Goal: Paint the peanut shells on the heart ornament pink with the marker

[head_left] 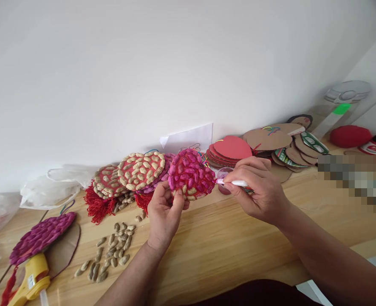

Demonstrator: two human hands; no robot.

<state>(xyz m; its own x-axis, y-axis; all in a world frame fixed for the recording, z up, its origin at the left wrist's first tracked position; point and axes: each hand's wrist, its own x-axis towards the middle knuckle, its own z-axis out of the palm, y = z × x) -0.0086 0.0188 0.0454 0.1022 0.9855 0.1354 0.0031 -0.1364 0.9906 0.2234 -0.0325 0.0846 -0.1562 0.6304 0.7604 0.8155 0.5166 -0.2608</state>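
Observation:
My left hand (167, 212) grips the lower left edge of a red disc covered with peanuts (189, 172), holding it tilted up above the table. Most of its peanuts are magenta; a few near the bottom edge are still plain tan. In my right hand (259, 189) is a white-handled paintbrush (238, 183), its pink tip at the disc's right edge. Behind the brush stands a small clear cup (224, 173) with pink paint, partly hidden by my fingers. Left of the held disc lean discs with unpainted peanuts (142, 170) and red yarn tassels (100, 205).
Loose peanuts (114, 250) lie on the wooden table (188, 259). At the left are a magenta peanut disc (43, 236), a yellow glue gun (35, 274) and plastic bags (52, 187). Red discs (234, 148), cardboard discs (267, 139) and red yarn (350, 136) sit along the wall.

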